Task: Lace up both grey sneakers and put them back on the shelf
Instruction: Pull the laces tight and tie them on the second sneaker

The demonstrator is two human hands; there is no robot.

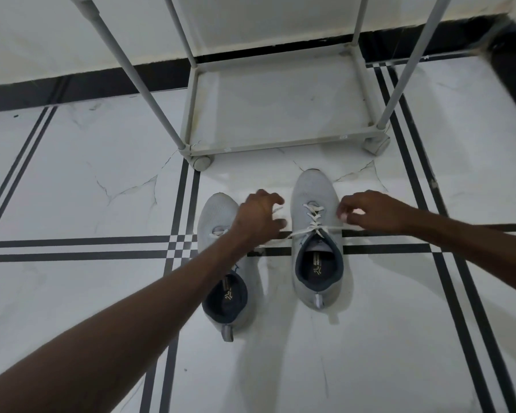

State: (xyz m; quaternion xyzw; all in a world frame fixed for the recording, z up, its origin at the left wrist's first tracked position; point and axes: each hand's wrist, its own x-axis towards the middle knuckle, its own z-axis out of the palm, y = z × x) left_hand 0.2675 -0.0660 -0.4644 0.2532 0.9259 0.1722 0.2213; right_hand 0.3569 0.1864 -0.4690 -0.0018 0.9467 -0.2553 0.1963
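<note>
Head view: left hand (pixel 258 219) and right hand (pixel 370 211) each pinch (fingers closed) the right sneaker's (pixel 316 234) lace (pixel 313 225) ends.

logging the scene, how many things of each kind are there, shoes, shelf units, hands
grey sneakers: 2, left sneaker and right sneaker, both on the floor
shelf units: 1, white shelf
hands: 2, left hand and right hand, each pulling a lace end
total: 5

1 head-worn wide-angle camera looks forward and steeply down at the floor (pixel 72 174), near enough that both forearms fill the lower frame; the shelf (pixel 280 99) bends at the top edge, probably lens distortion.
</note>
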